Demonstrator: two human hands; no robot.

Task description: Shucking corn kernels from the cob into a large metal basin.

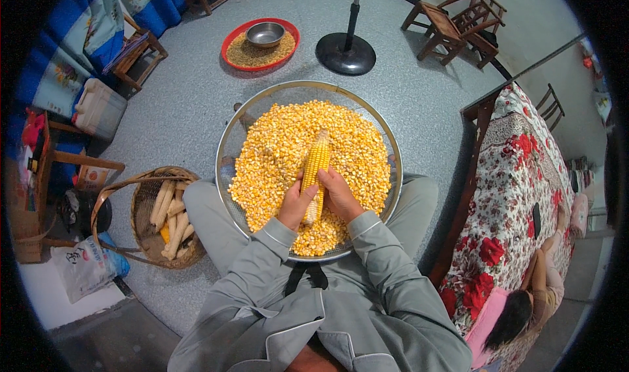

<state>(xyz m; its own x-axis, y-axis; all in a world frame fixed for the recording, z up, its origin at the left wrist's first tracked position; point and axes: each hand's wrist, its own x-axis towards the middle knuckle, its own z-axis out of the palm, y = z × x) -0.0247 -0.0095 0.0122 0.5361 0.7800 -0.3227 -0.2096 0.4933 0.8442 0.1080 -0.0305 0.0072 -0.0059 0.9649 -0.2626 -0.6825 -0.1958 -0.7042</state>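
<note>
A yellow corn cob [317, 159] is held upright-slanting between my two hands, its lower end partly stripped of kernels. My left hand [296, 203] wraps its lower left side, thumb pressed on the cob. On the right side my right hand [341, 194] grips it, with its thumb against the kernels. Below the cob, a heap of loose yellow kernels [262, 169] fills much of a round metal-rimmed sieve [221, 152]. The sieve rests at my lap, between my knees. My fingers' far sides are hidden behind the cob.
A wicker basket [145, 254] with several bare cobs [175, 238] stands left of my knee. Ahead are a red tray [244, 66] of grain with a metal bowl [265, 35], and a black stand base [346, 54]. A person [534, 293] lies on the flowered bed [517, 175] at right.
</note>
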